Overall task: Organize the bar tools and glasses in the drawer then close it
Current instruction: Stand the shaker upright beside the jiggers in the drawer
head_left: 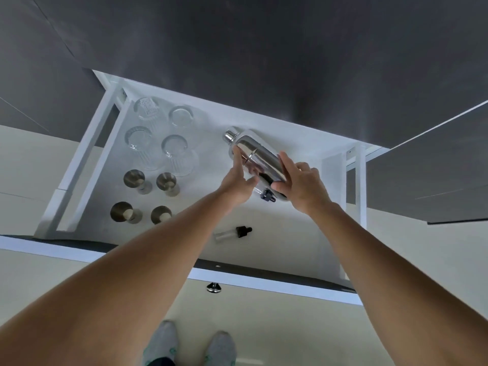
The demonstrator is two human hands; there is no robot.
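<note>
Both hands are on the cocktail shaker [253, 157], which lies on its side, angled, in the right half of the open drawer [290, 133]. The left hand [239, 178] has its fingers spread against the near side of the shaker body, and the right hand [301, 180] is wrapped around the base end; whether the shaker is lifted or resting on the drawer floor is hard to tell. The polished steel looks slippery, so a loose grip could let it roll or drop. Right under the right hand lies a small dropper bottle [266, 194], partly hidden, and it could be knocked or crushed if the shaker comes down there. A second dropper bottle [232, 233] lies nearer the drawer front, apart from everything. On the left, four clear glasses [174, 143] and four metal cups [166, 180] stand in tidy pairs; a wide swing of the shaker could tip them. The cap could also pop off if twisted
</note>
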